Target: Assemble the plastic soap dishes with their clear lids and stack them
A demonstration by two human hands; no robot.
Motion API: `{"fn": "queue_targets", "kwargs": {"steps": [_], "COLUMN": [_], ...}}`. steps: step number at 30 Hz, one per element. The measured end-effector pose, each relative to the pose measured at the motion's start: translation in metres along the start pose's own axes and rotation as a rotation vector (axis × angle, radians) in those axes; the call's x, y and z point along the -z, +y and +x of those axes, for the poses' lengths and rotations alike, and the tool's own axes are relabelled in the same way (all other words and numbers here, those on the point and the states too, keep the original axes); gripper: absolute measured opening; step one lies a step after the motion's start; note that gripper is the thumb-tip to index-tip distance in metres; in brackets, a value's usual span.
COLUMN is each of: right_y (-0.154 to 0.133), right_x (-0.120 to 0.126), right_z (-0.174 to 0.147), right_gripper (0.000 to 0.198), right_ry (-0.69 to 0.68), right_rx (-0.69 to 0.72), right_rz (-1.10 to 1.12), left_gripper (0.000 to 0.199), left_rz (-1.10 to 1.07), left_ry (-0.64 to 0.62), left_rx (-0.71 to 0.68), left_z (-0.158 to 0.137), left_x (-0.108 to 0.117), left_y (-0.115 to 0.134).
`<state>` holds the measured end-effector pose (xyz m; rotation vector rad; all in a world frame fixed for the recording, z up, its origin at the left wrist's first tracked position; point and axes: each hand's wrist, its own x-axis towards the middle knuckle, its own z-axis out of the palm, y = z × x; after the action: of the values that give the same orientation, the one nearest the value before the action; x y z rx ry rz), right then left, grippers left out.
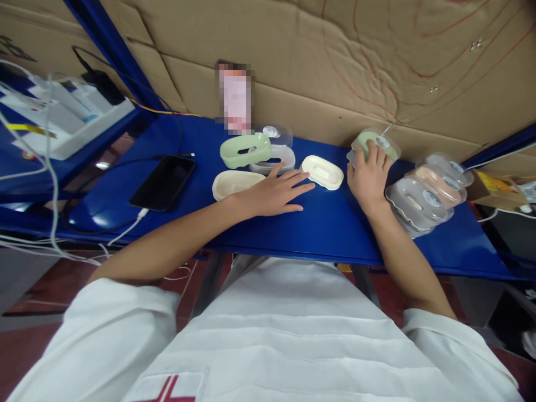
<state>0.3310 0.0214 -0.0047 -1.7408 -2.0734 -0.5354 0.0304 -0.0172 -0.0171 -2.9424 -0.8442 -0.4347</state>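
Note:
My left hand (pixel 281 192) is open, palm down with fingers spread, just above the blue table. Its fingertips reach the near edge of a small cream oval tray (pixel 322 172). Partly under that wrist lies a larger cream oval dish (pixel 234 183). Behind it, a green oval dish (pixel 247 149) with a slot in its base leans on a pale grey one (pixel 274 159). My right hand (pixel 371 176) grips a green soap dish (pixel 379 139) with a clear lid and a round label, thumb at its left side; its near part is hidden by my fingers.
To the right stand several stacked lidded soap dishes (pixel 422 201), grey and peach. A black phone (pixel 163 181) with cables lies left, and a blurred-out phone (pixel 235 97) leans on the cardboard (pixel 285 50) behind. A power strip (pixel 75 131) sits far left.

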Motion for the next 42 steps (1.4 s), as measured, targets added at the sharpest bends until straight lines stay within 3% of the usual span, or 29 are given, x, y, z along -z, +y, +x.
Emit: {"fn": "queue_targets", "kwargs": {"steps": [4,9,13,16,19,21,24,28,32,37,42], "right_y": [-0.007,0.006,-0.003,-0.023,-0.036,-0.037,-0.031,-0.023,-0.022,-0.024,-0.035], "right_x": [-0.005,-0.008,0.003,0.005,0.000,-0.003,-0.005,-0.007,-0.010,-0.005,0.010], "right_z": [-0.001,0.000,-0.009,-0.019,-0.026,-0.026,-0.025,-0.024,-0.025,-0.024,-0.028], "right_gripper": [0.058,0.062,0.058,0.060,0.059,0.056,0.052,0.048,0.049,0.049,0.046], "right_ry": [-0.132,-0.141,-0.209,-0.280,-0.321,-0.331,-0.317,-0.280,-0.277,-0.254,-0.311], "right_rx": [-0.036,-0.088,0.215,0.385,0.457,0.463,0.399,0.305,0.283,0.275,0.526], "right_rz": [0.087,0.098,0.309,0.404,0.424,0.419,0.374,0.315,0.313,0.357,0.518], "left_gripper": [0.058,0.040,0.038,0.043,0.039,0.036,0.035,0.038,0.036,0.047,0.050], "left_rz": [0.035,0.198,0.303,0.276,0.192,0.070,-0.128,-0.144,-0.010,0.177,0.223], "left_ry": [-0.006,-0.040,-0.045,-0.107,-0.150,-0.138,-0.075,0.027,0.017,0.054,0.100], "left_rx": [0.010,0.141,0.339,0.405,0.352,0.223,-0.005,-0.072,0.014,0.281,0.345], "left_z": [0.000,-0.001,-0.008,-0.013,-0.011,-0.008,-0.004,-0.002,-0.001,-0.002,-0.004], "left_x": [0.003,0.017,0.031,0.035,0.032,0.027,0.018,0.015,0.018,0.010,0.001], "left_y": [-0.001,0.004,0.012,0.015,0.015,0.015,0.019,0.019,0.008,-0.010,-0.019]}}
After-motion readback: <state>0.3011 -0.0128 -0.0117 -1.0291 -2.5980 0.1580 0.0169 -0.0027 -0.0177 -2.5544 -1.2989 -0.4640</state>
